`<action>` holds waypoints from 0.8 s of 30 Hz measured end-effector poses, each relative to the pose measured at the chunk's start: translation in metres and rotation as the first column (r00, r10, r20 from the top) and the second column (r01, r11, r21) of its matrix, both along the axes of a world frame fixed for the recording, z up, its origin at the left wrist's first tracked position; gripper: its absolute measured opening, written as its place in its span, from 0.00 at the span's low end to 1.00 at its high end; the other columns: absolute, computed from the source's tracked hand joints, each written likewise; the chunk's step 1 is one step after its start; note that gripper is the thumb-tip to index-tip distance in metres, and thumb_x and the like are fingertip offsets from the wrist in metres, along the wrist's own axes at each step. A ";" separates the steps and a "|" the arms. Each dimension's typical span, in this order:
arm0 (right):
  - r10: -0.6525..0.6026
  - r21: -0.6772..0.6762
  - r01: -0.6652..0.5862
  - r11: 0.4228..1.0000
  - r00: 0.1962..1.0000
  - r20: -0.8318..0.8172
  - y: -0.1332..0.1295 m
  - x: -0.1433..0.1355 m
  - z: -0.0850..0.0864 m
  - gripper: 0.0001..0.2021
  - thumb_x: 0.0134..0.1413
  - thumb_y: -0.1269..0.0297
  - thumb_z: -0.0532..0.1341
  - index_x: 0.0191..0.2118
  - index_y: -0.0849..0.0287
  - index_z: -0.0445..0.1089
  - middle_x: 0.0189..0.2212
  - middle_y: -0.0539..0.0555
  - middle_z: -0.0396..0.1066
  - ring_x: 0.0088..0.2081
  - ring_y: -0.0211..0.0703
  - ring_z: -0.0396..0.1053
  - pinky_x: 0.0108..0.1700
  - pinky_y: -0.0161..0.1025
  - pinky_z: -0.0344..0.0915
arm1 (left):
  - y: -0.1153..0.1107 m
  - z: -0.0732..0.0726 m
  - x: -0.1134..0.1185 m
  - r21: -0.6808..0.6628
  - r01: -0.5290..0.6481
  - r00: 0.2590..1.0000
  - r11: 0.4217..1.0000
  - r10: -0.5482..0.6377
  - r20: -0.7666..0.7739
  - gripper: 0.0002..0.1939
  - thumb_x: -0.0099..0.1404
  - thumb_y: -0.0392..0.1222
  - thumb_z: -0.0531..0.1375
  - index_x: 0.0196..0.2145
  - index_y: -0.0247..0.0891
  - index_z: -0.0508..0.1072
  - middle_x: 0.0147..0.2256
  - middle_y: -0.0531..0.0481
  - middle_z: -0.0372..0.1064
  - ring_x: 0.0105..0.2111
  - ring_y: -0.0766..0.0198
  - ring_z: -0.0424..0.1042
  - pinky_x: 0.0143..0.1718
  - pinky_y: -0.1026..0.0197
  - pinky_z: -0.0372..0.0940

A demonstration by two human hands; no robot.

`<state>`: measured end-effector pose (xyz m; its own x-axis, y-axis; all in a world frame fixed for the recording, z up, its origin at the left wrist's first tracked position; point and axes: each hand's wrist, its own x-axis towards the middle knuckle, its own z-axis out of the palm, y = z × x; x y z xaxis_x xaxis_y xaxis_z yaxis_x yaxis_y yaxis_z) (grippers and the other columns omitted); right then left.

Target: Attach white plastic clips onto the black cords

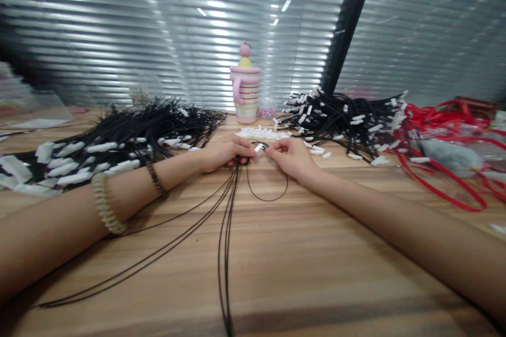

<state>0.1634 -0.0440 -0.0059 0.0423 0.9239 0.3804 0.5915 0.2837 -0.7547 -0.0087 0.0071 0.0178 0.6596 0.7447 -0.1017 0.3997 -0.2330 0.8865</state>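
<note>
On the wooden table my left hand pinches black cords trailing nearside (less tangling, I judge), a white piece between it and my right hand, whose closed fingertips apparently grip a looped cord.

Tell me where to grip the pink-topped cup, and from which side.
Take the pink-topped cup by its pink handle, probably from the near left: the cup stands upright and the loop juts out on that side. The left hand seems better placed, but it holds black cords. Keep above the white pieces before its base.
</note>
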 end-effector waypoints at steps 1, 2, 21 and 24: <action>-0.004 -0.005 0.004 1.000 1.000 -0.003 -0.001 0.000 0.000 0.09 0.44 0.66 0.57 0.25 0.65 0.71 0.16 0.50 0.65 0.18 0.32 0.59 0.21 0.30 0.54 | 0.000 0.000 0.000 -0.001 0.003 1.000 1.000 -0.003 -0.005 0.10 0.51 0.44 0.58 0.24 0.33 0.69 0.18 0.55 0.59 0.15 0.77 0.53 0.13 0.72 0.44; -0.007 -0.007 0.006 1.000 1.000 -0.002 -0.001 -0.001 0.001 0.08 0.44 0.66 0.57 0.24 0.65 0.71 0.16 0.50 0.66 0.18 0.32 0.59 0.22 0.30 0.54 | 0.000 0.001 0.000 0.000 0.006 1.000 1.000 -0.006 -0.013 0.10 0.51 0.44 0.58 0.24 0.33 0.69 0.18 0.55 0.59 0.15 0.77 0.53 0.14 0.72 0.44; 0.014 -0.084 -0.016 0.996 1.000 -0.026 -0.008 -0.005 0.003 0.10 0.44 0.65 0.55 0.19 0.64 0.66 0.12 0.48 0.61 0.16 0.31 0.56 0.19 0.30 0.49 | -0.001 0.005 -0.001 0.030 0.145 0.988 0.989 -0.143 -0.062 0.10 0.52 0.44 0.58 0.23 0.33 0.68 0.18 0.56 0.57 0.17 0.75 0.52 0.17 0.69 0.44; 0.030 -0.096 -0.033 0.995 0.999 -0.029 -0.008 -0.005 0.003 0.09 0.44 0.65 0.55 0.20 0.64 0.66 0.12 0.48 0.61 0.16 0.31 0.56 0.19 0.29 0.50 | -0.001 0.006 -0.002 0.044 0.168 0.983 0.985 -0.164 -0.077 0.10 0.52 0.44 0.58 0.23 0.33 0.68 0.18 0.56 0.57 0.18 0.74 0.52 0.19 0.69 0.45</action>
